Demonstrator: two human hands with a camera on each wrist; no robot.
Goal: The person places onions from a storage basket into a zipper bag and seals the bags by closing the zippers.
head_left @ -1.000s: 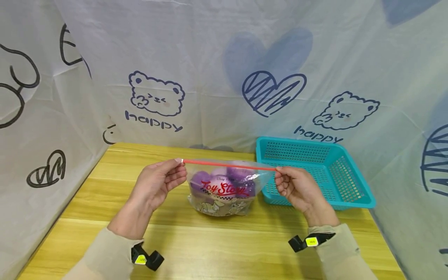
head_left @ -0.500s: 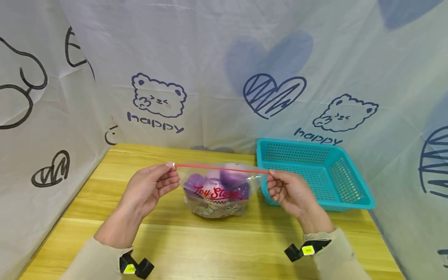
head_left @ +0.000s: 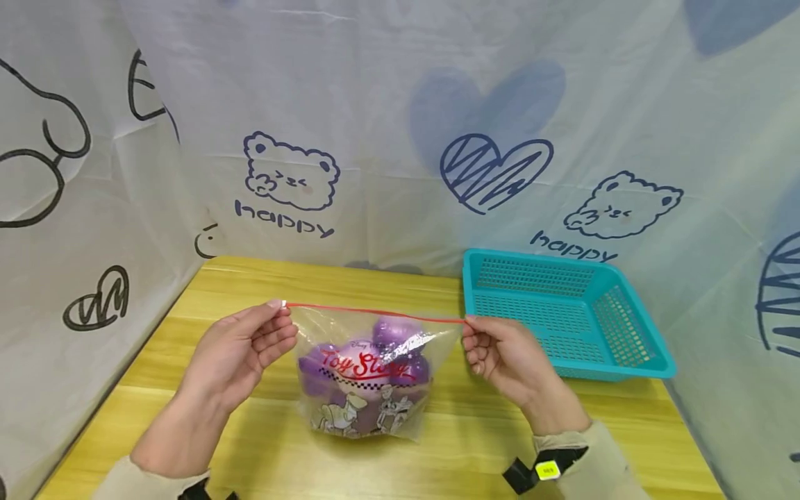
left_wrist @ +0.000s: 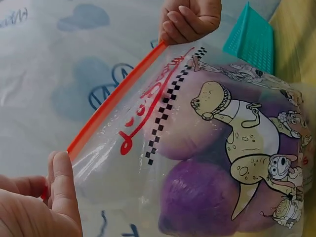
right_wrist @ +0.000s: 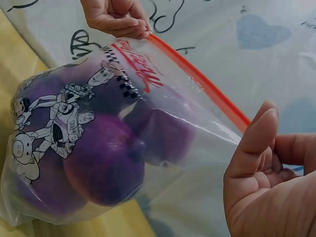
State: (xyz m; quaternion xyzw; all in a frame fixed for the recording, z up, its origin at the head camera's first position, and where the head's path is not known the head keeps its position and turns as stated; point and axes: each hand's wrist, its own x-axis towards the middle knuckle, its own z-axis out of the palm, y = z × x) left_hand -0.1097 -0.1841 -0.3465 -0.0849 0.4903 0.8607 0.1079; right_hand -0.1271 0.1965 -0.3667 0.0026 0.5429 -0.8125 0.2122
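Observation:
A clear zip bag (head_left: 369,382) with a red zip strip (head_left: 381,312) and Toy Story print hangs between both hands, its front facing me. Inside are several round, purple and pale lilac things (right_wrist: 106,165) with smooth skins. My left hand (head_left: 234,354) pinches the strip's left end between thumb and forefinger, beside a small white slider (head_left: 284,304). At the strip's right end, my right hand (head_left: 515,357) pinches the corner, its other fingers curled beneath. The strip is stretched almost straight, and in both wrist views the bag's mouth edge looks pressed together.
A turquoise perforated basket (head_left: 644,351) stands at the back right of the yellow wood-grain table (head_left: 156,410), just beyond my right hand. White cloth (head_left: 375,104) with bear and heart drawings hangs behind and at the sides.
Both hands have drawn the bag left and nearer to me. It now hangs more upright, showing more of its printed front. The grips at both ends stay the same.

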